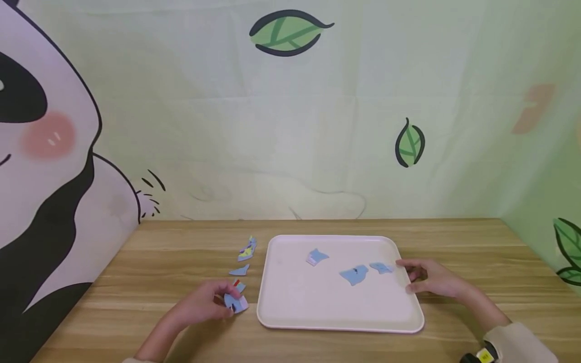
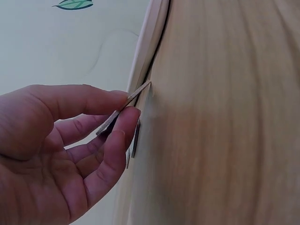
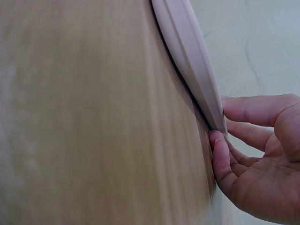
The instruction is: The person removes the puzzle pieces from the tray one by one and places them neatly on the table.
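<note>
Between thumb and fingers, my left hand (image 1: 206, 301) pinches a blue puzzle piece (image 1: 238, 304) with a pale patch, just left of the tray. The left wrist view shows this thin cardboard piece (image 2: 117, 115) edge-on and tilted against the table. A blue piece with a red stripe (image 1: 241, 287) lies right behind it, partly covered by the fingers. My right hand (image 1: 433, 277) holds the right rim of the white tray (image 1: 313, 307), fingertips at its edge. On the tray lie a blue-and-white piece (image 1: 316, 256), a larger blue piece (image 1: 355, 275) and a small blue piece (image 1: 380, 267).
Farther back, left of the tray, lie a narrow blue piece (image 1: 239, 270) and a yellow-and-blue patterned piece (image 1: 247, 250). All rests on a wooden table (image 1: 181, 252). Behind it hangs a pale backdrop (image 1: 290, 126) printed with a panda and leaves.
</note>
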The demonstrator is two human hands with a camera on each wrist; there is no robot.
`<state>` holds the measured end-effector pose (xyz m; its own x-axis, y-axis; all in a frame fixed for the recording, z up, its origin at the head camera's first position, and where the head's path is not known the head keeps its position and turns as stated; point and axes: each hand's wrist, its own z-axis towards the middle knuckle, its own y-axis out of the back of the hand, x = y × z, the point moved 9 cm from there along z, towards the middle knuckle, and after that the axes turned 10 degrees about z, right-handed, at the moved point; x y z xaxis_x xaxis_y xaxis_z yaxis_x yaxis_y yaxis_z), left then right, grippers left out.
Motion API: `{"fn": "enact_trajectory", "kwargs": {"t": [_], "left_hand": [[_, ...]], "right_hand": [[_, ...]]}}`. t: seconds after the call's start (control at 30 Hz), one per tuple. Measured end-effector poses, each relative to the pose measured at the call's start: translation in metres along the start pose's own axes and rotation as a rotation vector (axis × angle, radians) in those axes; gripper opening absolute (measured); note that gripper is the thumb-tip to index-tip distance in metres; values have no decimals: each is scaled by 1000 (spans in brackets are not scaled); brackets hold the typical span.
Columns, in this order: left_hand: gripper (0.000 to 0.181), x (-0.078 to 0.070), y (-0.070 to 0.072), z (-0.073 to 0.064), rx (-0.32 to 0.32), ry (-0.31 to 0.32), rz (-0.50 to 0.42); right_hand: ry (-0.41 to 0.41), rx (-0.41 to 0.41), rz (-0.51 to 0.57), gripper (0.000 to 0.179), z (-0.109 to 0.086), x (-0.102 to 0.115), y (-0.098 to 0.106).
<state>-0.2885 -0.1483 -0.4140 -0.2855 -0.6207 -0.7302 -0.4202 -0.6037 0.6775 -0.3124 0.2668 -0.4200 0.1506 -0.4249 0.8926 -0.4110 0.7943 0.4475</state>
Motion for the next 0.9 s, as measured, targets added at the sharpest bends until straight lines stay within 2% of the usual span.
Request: {"fn": "enact_trajectory", "kwargs": {"t": [0.27, 0.5, 0.8, 0.9], "left_hand": [[22, -1, 3, -3, -15, 6, 38], [23, -1, 11, -4, -58, -6, 147], [28, -5, 14, -8, -53, -76, 147], [30, -5, 15, -10, -60, -67, 160]], "right_hand": [[9, 2, -4, 64, 0, 1, 0], [14, 4, -9, 64, 0, 3, 0], [6, 5, 3, 64, 0, 1, -1], [3, 2, 4, 64, -1, 1, 0]]}}
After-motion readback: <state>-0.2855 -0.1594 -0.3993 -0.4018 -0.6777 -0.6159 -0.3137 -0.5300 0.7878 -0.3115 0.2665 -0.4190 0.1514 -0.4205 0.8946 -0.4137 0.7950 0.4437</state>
